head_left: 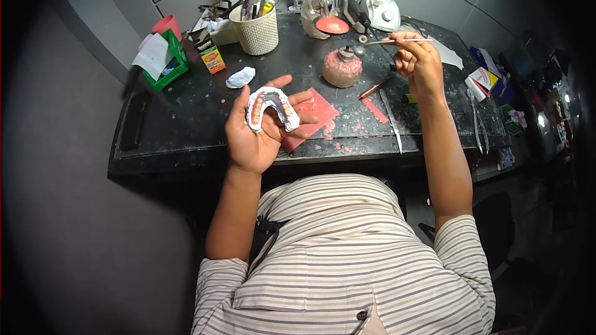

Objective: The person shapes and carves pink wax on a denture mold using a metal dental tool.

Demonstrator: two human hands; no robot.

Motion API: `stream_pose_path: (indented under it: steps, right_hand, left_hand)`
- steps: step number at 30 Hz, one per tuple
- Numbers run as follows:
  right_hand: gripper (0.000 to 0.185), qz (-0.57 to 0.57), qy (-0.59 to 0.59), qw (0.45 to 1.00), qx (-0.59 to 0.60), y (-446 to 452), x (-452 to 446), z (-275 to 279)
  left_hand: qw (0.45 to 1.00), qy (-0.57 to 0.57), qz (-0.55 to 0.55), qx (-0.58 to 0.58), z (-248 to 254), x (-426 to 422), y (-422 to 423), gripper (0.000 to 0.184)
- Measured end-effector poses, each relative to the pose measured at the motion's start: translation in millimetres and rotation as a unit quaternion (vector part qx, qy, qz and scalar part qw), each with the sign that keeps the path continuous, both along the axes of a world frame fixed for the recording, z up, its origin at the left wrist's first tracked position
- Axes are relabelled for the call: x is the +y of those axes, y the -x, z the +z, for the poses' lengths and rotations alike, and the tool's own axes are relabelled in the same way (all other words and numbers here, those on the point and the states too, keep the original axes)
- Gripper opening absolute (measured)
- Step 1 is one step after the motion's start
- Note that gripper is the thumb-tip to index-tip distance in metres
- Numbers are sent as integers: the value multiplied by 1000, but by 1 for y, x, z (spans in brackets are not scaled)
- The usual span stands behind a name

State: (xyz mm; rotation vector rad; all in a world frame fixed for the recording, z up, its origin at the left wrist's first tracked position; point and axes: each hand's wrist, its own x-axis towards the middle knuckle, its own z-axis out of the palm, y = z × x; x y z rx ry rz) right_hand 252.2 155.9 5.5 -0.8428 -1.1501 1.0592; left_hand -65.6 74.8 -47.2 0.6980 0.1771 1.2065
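Observation:
My left hand [248, 146] holds a dental model [256, 110] on its palm, fingers partly spread under it. The model is white, horseshoe-shaped, with teeth, pink wax and a dark metal plate. In my right hand [421, 68], the fingers pinch a thin metal wax tool [386, 41] held level, its tip pointing left. That tip is just above and right of a wax-spattered spirit burner [341, 69]; I cannot make out a flame. A pink wax sheet [320, 110] lies behind my left fingers. Below my right hand are a wooden-handled tool [376, 88] and a knife [392, 121].
A cream pot [254, 36] of brushes and tools stands at the back left, beside a small box [208, 53] and a green tray [171, 68]. White lump [241, 77] near my left hand. Hanging pink disc [333, 25], handpiece [357, 12] and respirator mask [380, 12] at the back.

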Motion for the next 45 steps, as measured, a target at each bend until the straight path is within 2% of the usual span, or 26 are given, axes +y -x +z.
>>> stream_pose_path:
  steps: [2, 17, 19, 28, 32, 34, 37, 45]
  right_hand:
    - [11, 0, 3, 1000, 6, 0, -2, 1]
    - [11, -15, -1, 1000, 8, 0, -3, -1]
    - [16, -17, 1, 1000, -7, 1, -4, 0]
    - [15, -18, 1, 1000, -13, 1, -5, 0]
    - [14, -21, -1, 1000, -15, 2, -5, 0]
    - [13, -16, -3, 1000, -10, 1, -5, -1]
    - [13, -19, -5, 1000, -10, 2, -6, 0]
    - [10, -23, -2, 1000, 15, 1, -4, -1]
  left_hand:
    - [999, 8, -10, 32, 2, -2, 3, 75]
    - [999, 3, -33, 31, -4, 0, 6, 57]
    - [998, -20, -33, 42, -6, 1, 5, 54]
    - [998, -31, -15, 57, -8, 0, 5, 52]
    - [998, -40, -15, 56, -7, -3, 2, 53]
    - [994, -35, -1, 105, -5, -6, 2, 56]
    - [993, -26, -9, 115, -5, -6, 1, 61]
    - [993, -30, -10, 113, -2, -9, -2, 70]
